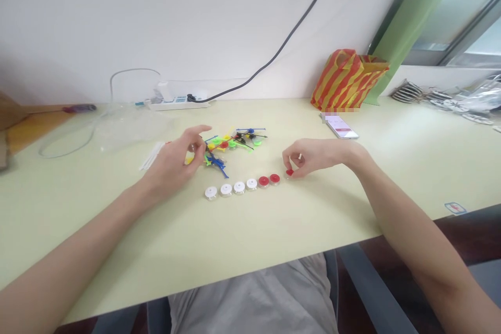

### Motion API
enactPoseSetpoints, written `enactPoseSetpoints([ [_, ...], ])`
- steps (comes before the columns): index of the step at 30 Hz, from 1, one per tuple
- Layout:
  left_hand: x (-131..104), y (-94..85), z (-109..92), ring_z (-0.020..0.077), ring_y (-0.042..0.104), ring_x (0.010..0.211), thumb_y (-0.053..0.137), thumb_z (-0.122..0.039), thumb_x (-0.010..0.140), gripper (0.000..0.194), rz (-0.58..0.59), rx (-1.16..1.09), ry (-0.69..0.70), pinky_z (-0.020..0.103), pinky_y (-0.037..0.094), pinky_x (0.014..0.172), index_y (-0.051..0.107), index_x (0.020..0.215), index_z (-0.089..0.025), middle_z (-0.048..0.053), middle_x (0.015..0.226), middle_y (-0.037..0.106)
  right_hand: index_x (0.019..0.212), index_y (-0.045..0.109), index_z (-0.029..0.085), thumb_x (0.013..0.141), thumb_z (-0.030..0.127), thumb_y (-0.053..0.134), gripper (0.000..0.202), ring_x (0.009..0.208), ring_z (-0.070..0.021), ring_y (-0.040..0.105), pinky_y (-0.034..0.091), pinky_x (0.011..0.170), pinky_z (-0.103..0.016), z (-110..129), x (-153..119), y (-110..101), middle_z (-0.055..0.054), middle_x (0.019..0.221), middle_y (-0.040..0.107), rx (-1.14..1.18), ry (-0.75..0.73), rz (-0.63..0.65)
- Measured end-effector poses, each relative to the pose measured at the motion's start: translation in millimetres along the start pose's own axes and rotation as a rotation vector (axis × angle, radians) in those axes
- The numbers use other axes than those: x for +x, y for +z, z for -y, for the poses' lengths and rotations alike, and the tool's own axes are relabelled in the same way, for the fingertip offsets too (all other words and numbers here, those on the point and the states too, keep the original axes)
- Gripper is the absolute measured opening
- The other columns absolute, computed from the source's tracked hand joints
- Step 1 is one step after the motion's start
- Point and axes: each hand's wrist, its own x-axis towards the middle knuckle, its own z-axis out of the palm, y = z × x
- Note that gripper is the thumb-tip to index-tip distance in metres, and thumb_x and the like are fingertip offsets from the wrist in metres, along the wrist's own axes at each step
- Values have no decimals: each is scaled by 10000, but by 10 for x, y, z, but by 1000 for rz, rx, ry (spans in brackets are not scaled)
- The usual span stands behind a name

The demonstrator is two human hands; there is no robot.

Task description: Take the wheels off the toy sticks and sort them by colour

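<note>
My right hand (pixel 309 157) is closed in a pinch on a small round red-topped piece (pixel 289 173) at the table surface. Left of it runs a slightly slanting row of similar round pieces with clear bases: two red-topped pieces (pixel 269 180) and several white-topped pieces (pixel 232 189). My left hand (pixel 183 154) is at the left edge of a loose pile of coloured sticks and small parts (pixel 230 142) in blue, green, yellow, red and black. Its thumb and fingers are curled together, with a dark stick by the fingertips. What they hold is hidden.
Beside my left hand lie thin white sticks (pixel 152 156). A clear plastic bag (pixel 117 128) and a power strip (pixel 180 103) with a black cable are along the wall. Back right are a phone (pixel 340 126) and a red-and-yellow striped bag (pixel 342 81).
</note>
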Motion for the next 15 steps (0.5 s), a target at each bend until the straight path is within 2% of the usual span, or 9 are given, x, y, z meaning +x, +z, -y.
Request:
enactPoseSetpoints([
  [8, -17, 14, -26, 171, 671, 796, 520, -272, 1000, 450, 30, 22, 25, 285, 482, 755, 559, 1447, -305, -5, 889, 679, 935, 709, 213, 819, 417, 779, 245, 702, -157, 532, 402, 610, -285, 2, 59, 50, -18, 841, 657, 74, -55, 30],
  [15, -14, 30, 12, 160, 671, 820, 519, -254, 1005, 460, 62, -15, 74, 273, 523, 815, 541, 1463, -291, -13, 874, 666, 923, 721, 187, 800, 407, 808, 267, 773, -174, 606, 447, 672, -285, -26, 101, 59, -33, 868, 720, 169, -117, 55],
])
